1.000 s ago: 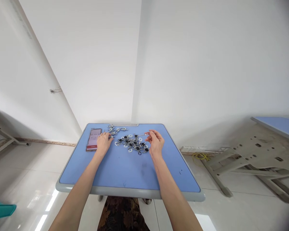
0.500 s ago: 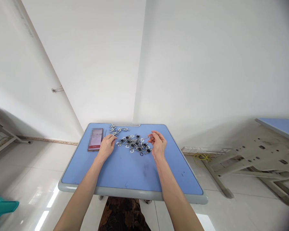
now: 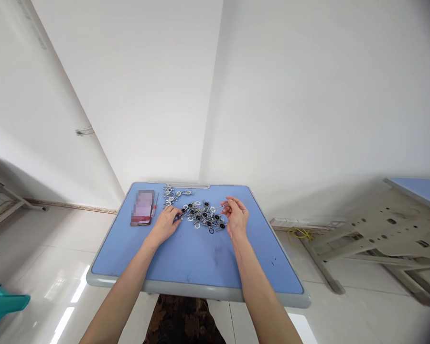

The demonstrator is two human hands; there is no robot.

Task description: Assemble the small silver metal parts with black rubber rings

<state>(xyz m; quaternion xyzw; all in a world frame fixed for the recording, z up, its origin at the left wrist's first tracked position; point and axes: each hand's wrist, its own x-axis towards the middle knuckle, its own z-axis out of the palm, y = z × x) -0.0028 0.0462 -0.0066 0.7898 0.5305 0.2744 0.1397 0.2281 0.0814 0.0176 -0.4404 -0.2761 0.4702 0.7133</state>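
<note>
A loose pile of small metal parts with round black pieces [image 3: 205, 216] lies on the blue tabletop. At its left edge, my left hand [image 3: 166, 223] has its fingers bent down against the parts. Whatever sits between those fingertips is too small to make out. My right hand [image 3: 237, 217] is held just right of the pile, thumb and fingers pinched on a thin metal rod [image 3: 218, 207] that points left over the parts. Behind the left hand, several similar metal pieces [image 3: 169, 193] lie in a separate group.
A phone [image 3: 143, 208] lies on the left of the table [image 3: 200, 263], with a slim tool with a red part [image 3: 154, 208] beside it. White walls stand behind. Another blue-topped table [image 3: 415, 188] is at right, near a yellow cable [image 3: 301, 233]. A teal stool [image 3: 3, 303] stands lower left.
My left hand has moved right and slightly nearer, its fingertips now at the pile's edge. The slim tool beside the phone shows more fully. My right hand stays nearly still.
</note>
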